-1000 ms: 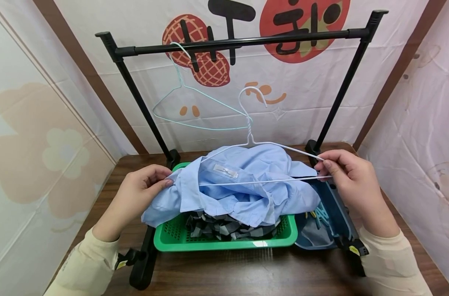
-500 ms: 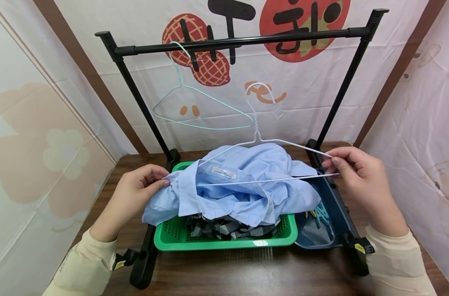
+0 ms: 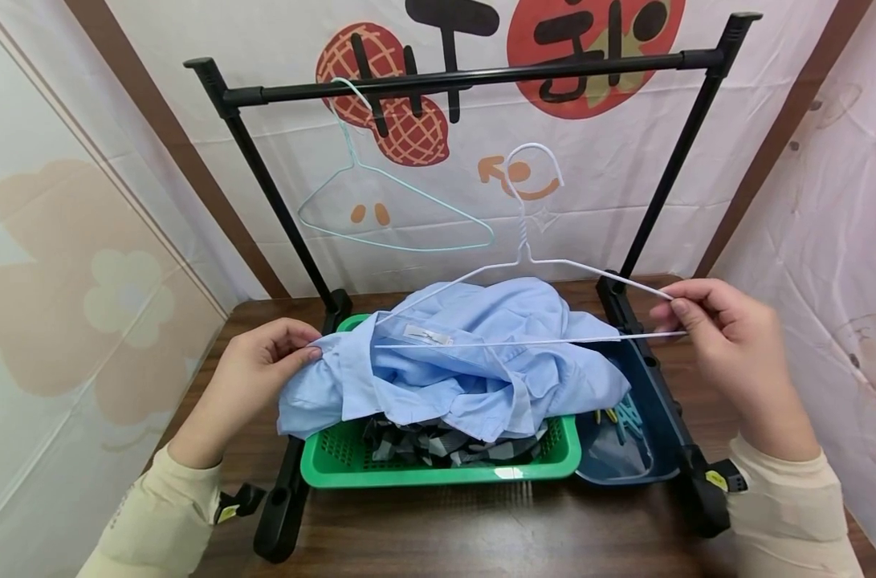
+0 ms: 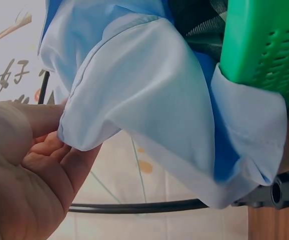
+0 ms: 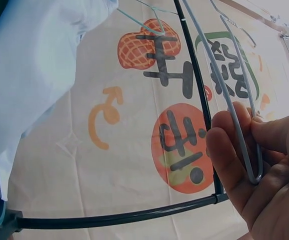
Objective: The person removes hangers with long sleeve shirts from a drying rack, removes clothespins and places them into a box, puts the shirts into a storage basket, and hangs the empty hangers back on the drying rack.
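Note:
A light blue collared shirt point(image 3: 438, 385) lies bunched over the green basket point(image 3: 438, 479). My left hand point(image 3: 260, 381) pinches the shirt at its left shoulder, and the left wrist view shows the cloth between thumb and fingers. The right end of a white wire hanger point(image 3: 526, 255) is in my right hand point(image 3: 727, 353), gripped between thumb and fingers. The hanger's left end goes inside the shirt's neck and is hidden by the cloth. Its right end is outside the shirt, with the hook pointing up.
A black rack point(image 3: 474, 78) stands over the baskets, with a pale teal hanger point(image 3: 401, 177) on its bar. Dark checked cloth point(image 3: 438, 441) lies in the green basket. To the right, a blue basket point(image 3: 629, 474) holds teal clips point(image 3: 628, 419). Printed curtains stand behind.
The white hanger and my right hand have moved right and slightly up. My left hand has shifted slightly left with the shirt's shoulder still pinched.

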### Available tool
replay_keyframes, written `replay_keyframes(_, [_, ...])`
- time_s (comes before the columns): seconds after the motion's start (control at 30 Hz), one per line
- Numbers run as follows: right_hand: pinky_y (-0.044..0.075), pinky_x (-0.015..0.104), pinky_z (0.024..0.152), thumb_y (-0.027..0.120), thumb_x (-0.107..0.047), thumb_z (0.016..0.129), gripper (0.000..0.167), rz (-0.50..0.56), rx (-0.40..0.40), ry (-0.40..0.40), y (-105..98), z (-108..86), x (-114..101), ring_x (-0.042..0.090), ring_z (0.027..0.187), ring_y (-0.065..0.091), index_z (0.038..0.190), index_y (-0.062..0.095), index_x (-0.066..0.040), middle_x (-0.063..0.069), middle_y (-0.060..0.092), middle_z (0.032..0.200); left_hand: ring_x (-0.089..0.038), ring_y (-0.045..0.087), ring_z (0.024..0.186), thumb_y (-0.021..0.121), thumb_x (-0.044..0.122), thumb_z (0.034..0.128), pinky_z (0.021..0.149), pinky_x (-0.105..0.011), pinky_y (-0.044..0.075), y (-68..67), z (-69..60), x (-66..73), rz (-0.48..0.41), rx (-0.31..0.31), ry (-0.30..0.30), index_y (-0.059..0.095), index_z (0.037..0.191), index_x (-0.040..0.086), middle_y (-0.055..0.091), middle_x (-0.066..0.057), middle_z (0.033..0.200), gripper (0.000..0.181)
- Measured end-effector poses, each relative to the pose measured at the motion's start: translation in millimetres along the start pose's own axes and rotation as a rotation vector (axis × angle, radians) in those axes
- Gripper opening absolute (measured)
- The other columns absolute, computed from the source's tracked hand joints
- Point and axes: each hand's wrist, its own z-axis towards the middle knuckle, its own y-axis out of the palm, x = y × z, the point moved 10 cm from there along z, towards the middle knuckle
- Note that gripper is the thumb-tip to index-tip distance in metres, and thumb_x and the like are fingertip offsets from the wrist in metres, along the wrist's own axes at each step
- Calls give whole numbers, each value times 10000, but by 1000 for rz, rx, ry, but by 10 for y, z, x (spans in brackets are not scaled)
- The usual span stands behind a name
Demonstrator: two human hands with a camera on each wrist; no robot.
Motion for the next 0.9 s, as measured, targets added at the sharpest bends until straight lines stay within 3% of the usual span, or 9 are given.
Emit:
replay_keyframes(0.27, [550,119,649,623,78,972,141,-16,30,6,-88,10,22,18,727,697,1079,712,50,-88,737,847,-130,610,685,763,145,942,576,-233,509,-19,23,-76,11,-14,-3,721,1050,163,724,-14,872,118])
replay_keyframes(0.63, [546,116,658,610,123,958,129,19,70,-15,-181,3,27,25,713,689,1063,686,123,-91,739,843,-135,603,701,769,165,938,588,-238,508,7,21,-200,19,-49,-33,720,1050,155,720,-25,883,123])
replay_keyframes(0.9, [543,107,674,606,125,959,131,11,85,-24,-233,16,8,20,721,692,1064,684,130,-93,738,850,-160,611,741,751,169,954,617,-251,521,46,15,-292,48,-105,-71,715,1049,145,724,-30,912,105])
